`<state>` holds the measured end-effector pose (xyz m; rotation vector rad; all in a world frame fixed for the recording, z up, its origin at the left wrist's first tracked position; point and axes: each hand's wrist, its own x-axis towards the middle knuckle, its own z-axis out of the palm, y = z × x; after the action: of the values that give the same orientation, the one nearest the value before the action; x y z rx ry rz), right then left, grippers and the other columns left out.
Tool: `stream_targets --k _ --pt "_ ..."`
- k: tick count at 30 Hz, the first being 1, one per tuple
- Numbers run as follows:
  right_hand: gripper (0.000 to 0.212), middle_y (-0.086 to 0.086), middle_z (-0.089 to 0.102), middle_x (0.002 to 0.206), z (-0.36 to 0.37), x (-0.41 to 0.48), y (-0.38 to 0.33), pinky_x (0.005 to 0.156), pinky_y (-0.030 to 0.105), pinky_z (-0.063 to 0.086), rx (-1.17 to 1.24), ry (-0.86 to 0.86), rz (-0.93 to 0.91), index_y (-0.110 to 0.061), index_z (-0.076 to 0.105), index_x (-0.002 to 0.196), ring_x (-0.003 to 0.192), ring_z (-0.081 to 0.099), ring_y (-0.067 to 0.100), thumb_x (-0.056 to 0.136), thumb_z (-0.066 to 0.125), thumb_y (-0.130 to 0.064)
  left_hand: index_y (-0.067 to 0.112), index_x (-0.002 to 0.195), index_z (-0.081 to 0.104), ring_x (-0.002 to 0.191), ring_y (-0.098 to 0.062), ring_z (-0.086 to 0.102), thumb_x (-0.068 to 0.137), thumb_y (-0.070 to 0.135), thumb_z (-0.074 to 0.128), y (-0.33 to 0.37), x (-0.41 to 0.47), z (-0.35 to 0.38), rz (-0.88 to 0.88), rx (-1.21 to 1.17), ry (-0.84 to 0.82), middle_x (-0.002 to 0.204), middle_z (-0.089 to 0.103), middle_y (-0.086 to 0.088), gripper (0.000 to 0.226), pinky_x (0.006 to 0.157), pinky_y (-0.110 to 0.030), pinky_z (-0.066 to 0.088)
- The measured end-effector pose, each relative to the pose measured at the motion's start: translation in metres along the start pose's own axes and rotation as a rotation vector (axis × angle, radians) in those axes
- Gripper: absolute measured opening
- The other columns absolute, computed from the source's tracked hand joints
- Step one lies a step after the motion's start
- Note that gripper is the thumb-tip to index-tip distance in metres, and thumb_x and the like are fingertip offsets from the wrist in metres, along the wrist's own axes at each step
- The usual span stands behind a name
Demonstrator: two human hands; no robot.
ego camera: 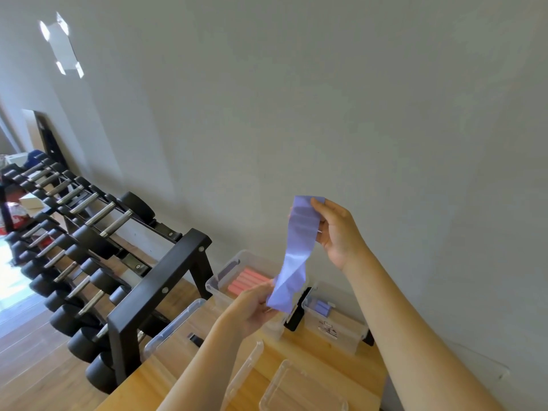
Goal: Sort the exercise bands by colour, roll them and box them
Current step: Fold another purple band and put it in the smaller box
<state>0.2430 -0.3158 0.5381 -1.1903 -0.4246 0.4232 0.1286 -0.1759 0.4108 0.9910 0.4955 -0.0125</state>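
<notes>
A purple exercise band [298, 250] hangs stretched in the air above the table, twisted along its length. My right hand [338, 229] pinches its upper end, raised against the wall. My left hand [255, 304] pinches its lower end. Behind and below stands a clear box [219, 284] holding several rolled pink bands [247, 281]. To its right, a second clear box [341, 327] holds a rolled purple band [322, 308].
A wooden table [311, 348] carries clear box lids [175, 327] at the left and front [299, 390]. A black dumbbell rack [124, 262] full of dumbbells stands to the left of the table. A grey wall rises close behind.
</notes>
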Motion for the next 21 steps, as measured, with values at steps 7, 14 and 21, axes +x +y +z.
stream_targets --k 7,14,21 --pt "0.025 0.007 0.061 0.076 -0.038 0.011 0.012 0.072 0.029 0.046 0.086 0.35 0.068 -0.01 0.062 0.077 0.074 0.059 0.022 0.09 0.065 -0.031 0.001 0.108 0.061 0.083 -0.026 0.072 0.094 0.006 0.048 0.023 0.0 -0.021 0.091 -0.551 0.09 0.092 0.072 -0.013 0.02 0.066 -0.035 0.061" --pt "0.03 0.007 0.061 0.066 -0.041 0.012 0.021 0.066 0.029 0.049 0.124 0.424 0.104 -0.007 0.057 0.07 0.073 0.059 0.017 0.095 0.058 -0.024 0.006 0.129 0.055 0.114 -0.026 0.061 0.076 0.0 0.053 0.038 -0.001 -0.033 0.212 -0.899 0.137 0.121 0.064 -0.011 0.053 0.1 -0.037 0.045" --pt "0.02 0.0 0.07 0.067 -0.042 0.01 0.026 0.062 0.026 0.052 0.357 0.374 0.169 -0.013 0.061 0.085 0.064 0.068 0.011 0.098 0.055 -0.027 0.011 0.135 0.053 0.12 -0.031 0.06 0.09 0.003 0.049 0.047 -0.009 -0.036 0.279 -1.043 0.1 0.13 0.061 -0.015 0.046 0.1 -0.039 0.05"
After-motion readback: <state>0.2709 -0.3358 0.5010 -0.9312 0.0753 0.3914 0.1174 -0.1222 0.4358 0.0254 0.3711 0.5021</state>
